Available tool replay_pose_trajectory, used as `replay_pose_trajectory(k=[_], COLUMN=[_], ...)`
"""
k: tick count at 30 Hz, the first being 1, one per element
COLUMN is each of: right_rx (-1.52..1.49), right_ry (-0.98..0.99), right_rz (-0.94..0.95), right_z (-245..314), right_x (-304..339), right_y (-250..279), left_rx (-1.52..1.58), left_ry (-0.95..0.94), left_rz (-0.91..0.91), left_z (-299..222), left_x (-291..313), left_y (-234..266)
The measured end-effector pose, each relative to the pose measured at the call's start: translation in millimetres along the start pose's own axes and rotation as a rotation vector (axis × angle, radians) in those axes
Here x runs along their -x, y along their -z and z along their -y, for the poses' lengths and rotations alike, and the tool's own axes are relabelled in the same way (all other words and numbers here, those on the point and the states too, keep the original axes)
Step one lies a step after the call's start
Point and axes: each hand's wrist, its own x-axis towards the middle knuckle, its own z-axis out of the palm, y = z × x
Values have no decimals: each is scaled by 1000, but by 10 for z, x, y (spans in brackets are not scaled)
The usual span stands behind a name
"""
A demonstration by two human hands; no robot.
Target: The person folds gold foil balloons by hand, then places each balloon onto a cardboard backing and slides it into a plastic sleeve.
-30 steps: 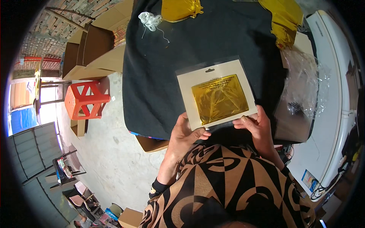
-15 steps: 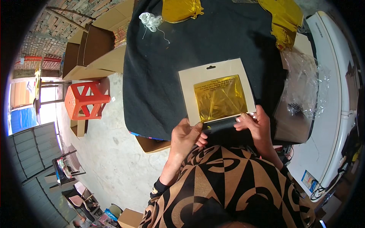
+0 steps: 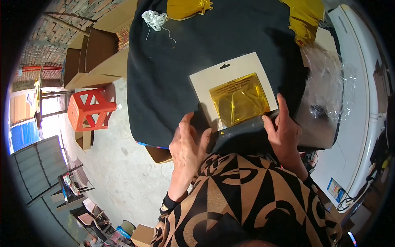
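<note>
A cream card (image 3: pixel 203 86) with a hang slot lies at a slant on the black cloth, in a clear plastic sleeve whose flap (image 3: pixel 242 124) hangs at the near edge. On it is a shiny gold foil packet (image 3: pixel 239 101). My left hand (image 3: pixel 185 144) is open beside the card's near left corner, thumb and fingers apart, holding nothing. At the near right corner my right hand (image 3: pixel 284 131) is open too. Its index finger stretches along the card's right edge, and its thumb tip rests by the sleeve's near edge.
Black cloth (image 3: pixel 164 90) covers the table. White string (image 3: pixel 154 20) and gold foil pieces (image 3: pixel 187 9) (image 3: pixel 304 20) lie at the far side. Crumpled clear plastic (image 3: pixel 325 90) sits at right, beside a white appliance (image 3: pixel 362 82). A red stool (image 3: pixel 90 109) and cardboard boxes (image 3: pixel 101 49) stand left.
My left hand has let go of the card's near edge and moved left, fingers spreading. The right hand has loosened, its index finger now extended. The card has tilted slightly and lies farther from me.
</note>
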Motion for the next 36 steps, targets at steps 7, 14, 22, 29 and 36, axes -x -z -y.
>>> replay_pose_trajectory(k=[7,14,22,29,36], right_rx=[55,-1,6,17,50], right_ry=[256,588,593,578,598], right_rz=[-134,-150,-105,-159,-114], right_z=[53,19,-51,-21,-36], right_x=[135,278,296,269,283], right_y=[-16,-436,-487,-486,-461], left_rx=[-196,-240,-276,-289,-319], left_ry=[-751,-944,-977,-984,-945], left_rz=[-151,-10,-10,-25,-51], left_z=[-111,-224,-223,-250,-258], left_x=[-298,-587,-710,-730,-718], left_y=[-214,-573,-622,-636,-701])
